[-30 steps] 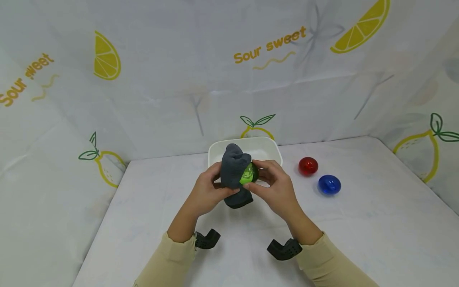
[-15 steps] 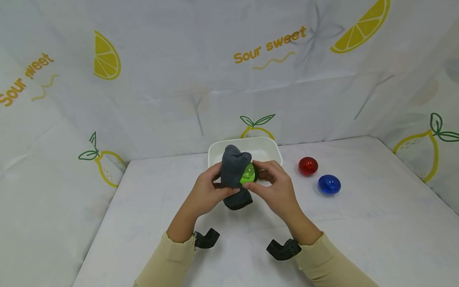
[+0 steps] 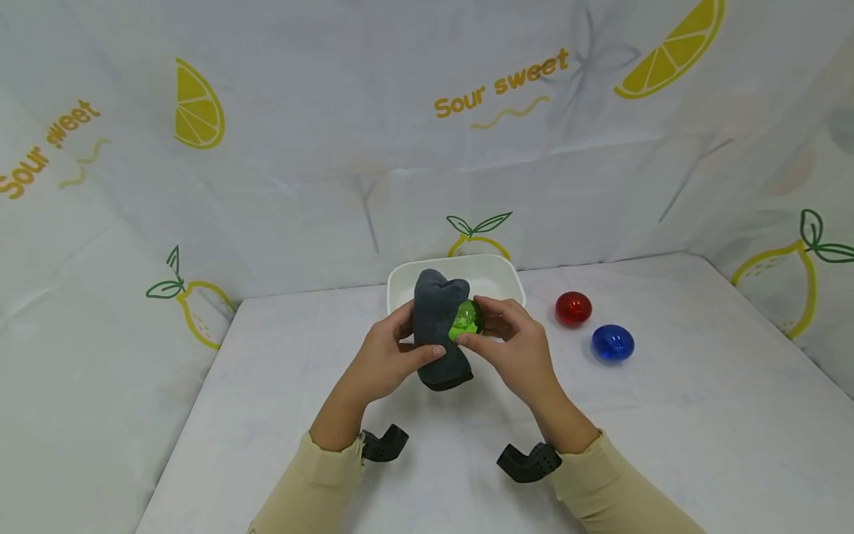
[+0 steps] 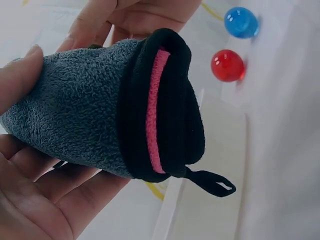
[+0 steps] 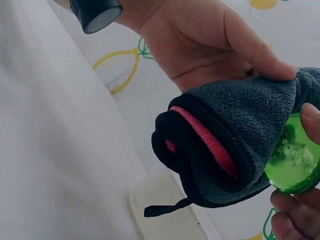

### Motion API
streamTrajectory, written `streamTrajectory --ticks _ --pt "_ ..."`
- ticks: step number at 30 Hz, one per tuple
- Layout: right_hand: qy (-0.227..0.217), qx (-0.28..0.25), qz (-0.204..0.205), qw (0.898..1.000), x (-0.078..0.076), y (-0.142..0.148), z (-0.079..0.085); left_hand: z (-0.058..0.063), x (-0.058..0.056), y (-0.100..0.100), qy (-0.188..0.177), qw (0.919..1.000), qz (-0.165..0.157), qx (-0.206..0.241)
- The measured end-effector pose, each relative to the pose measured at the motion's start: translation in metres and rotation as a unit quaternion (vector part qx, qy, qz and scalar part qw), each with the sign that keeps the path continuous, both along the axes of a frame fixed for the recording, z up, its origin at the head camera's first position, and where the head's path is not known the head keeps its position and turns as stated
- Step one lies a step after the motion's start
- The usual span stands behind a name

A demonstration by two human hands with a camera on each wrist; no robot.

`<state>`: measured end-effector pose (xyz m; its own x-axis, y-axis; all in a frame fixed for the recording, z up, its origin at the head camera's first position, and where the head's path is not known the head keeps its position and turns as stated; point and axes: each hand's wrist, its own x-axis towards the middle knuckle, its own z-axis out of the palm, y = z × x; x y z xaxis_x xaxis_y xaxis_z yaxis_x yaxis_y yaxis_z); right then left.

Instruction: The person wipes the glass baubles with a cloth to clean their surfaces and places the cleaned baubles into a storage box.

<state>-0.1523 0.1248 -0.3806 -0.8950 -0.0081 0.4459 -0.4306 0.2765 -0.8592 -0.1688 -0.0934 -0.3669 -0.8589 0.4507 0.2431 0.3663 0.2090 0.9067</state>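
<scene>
My left hand (image 3: 382, 362) grips a folded dark grey cloth (image 3: 435, 315) in front of my chest, thumb on the near face. Black edging, a pink inner side and a black hanging loop (image 4: 212, 183) show in the left wrist view. My right hand (image 3: 519, 352) pinches a clear green glass-like ball (image 3: 467, 319) between thumb and fingers, against the right side of the cloth. Light shines through the ball (image 5: 295, 157) in the right wrist view, and the cloth overlaps part of it.
Behind the hands a white rectangular tray (image 3: 497, 276) stands by the back wall. To the right, a red ball (image 3: 573, 309) and a blue ball (image 3: 613, 343) lie on the white-covered table (image 3: 694, 415). A lemon-print sheet (image 3: 300, 200) hangs behind.
The green ball has turned and shifted slightly right, so more of it shows beside the cloth. Both hands stay nearly in place; the red and blue balls have not moved.
</scene>
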Motion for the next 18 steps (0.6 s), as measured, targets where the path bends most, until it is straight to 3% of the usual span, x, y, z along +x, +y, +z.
streamTrajectory --ticks 4,8,13,18 --pt "-0.028 -0.015 -0.001 0.999 -0.0001 0.0003 0.0013 0.0004 -0.0002 -0.0003 0.009 0.9999 -0.008 0.002" --pt "-0.085 -0.032 -0.001 0.996 -0.0006 0.0 0.0025 0.0013 0.0 -0.0007 0.014 0.9999 -0.009 0.004" --pt "-0.162 -0.062 0.007 0.985 -0.0019 0.0 0.0055 0.0026 0.0006 -0.0009 0.018 0.9997 -0.009 0.012" --pt "-0.206 -0.099 0.03 0.973 -0.0027 0.0011 0.0076 0.0021 0.0003 -0.0015 0.013 0.9998 -0.007 0.013"
